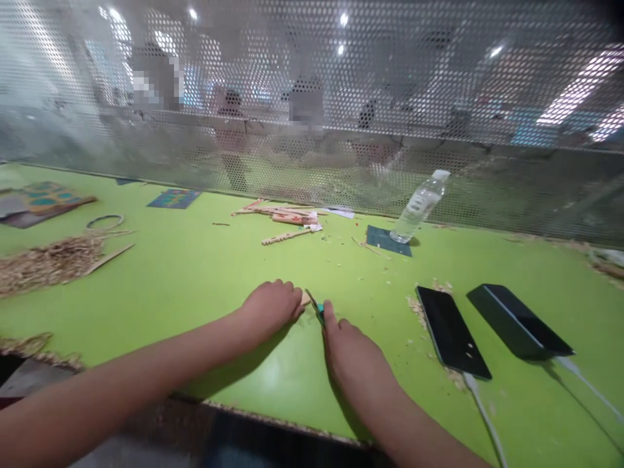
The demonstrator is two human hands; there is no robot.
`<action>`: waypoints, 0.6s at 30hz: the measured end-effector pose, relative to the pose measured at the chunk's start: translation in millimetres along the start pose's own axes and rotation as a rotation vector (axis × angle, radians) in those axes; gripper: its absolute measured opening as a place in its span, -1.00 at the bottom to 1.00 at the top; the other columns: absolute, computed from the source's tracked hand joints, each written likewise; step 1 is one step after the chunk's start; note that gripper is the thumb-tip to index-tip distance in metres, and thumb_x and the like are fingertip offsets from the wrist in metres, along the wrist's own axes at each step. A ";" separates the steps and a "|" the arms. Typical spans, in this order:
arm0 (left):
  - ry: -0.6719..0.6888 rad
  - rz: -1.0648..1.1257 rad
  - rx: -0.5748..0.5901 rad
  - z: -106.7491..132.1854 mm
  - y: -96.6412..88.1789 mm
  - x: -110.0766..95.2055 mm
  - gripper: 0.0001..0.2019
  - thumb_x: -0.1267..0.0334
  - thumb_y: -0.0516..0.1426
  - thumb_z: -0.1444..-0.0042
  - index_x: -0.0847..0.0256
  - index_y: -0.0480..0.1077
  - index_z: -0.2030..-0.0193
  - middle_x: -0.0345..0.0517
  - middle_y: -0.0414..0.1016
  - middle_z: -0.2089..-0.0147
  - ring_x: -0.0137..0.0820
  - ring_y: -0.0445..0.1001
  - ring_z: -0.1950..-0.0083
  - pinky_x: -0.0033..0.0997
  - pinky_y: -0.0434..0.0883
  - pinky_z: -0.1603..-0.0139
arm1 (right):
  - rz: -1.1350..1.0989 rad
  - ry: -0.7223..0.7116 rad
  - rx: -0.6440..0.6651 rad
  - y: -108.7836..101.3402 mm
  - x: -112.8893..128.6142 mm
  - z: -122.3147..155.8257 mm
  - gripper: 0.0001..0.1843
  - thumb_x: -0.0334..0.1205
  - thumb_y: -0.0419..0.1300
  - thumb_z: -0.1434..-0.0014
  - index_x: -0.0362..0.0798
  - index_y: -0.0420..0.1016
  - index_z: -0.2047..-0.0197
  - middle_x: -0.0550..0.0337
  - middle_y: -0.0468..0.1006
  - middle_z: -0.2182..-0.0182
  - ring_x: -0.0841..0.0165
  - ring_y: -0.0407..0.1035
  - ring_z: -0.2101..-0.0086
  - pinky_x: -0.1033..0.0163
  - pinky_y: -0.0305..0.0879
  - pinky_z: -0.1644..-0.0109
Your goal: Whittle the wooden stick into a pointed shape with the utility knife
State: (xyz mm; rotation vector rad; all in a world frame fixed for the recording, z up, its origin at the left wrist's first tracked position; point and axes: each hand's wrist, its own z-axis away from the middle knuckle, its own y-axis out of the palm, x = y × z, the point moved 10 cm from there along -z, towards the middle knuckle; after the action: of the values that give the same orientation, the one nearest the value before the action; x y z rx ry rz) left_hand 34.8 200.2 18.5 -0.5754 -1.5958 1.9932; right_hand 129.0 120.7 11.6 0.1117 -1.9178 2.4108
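Fingers curled, my left hand (273, 303) holds a small pale piece of wood (305, 299) against the green table; most of the piece is hidden under the fingers. My right hand (355, 357) grips a utility knife (319, 311) with a teal part showing near its blade, the index finger stretched along it. The blade meets or nearly meets the tip of the wood; I cannot tell which. Farther back lies a notched wooden stick (287, 238), below a bundle of thin wooden strips (292, 214).
A heap of wood shavings (53, 260) lies at left. To the right are a cabled phone (453, 331) and a dark box-like device (519, 322). A water bottle (419, 207) stands on a dark sheet (390, 242). A perforated metal screen (312, 156) closes the far side.
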 end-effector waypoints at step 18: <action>0.006 0.417 -0.166 17.4 -13.0 18.1 -0.86 0.16 0.07 -0.37 0.16 0.31 0.19 -0.03 0.49 0.14 -0.22 0.45 0.14 -0.28 0.36 0.17 | -0.554 0.115 -0.467 1.0 -42.5 45.0 -0.41 -0.07 -0.10 -0.47 -0.21 0.36 -0.38 -0.15 0.51 -0.26 0.13 0.47 -0.20 0.03 0.50 -0.18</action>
State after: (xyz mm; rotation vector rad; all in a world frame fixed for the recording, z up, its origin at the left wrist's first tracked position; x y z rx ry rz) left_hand 11.8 200.6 34.9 -1.0513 -1.7593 2.1519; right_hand 172.1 76.6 16.7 0.4057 -2.0023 1.5579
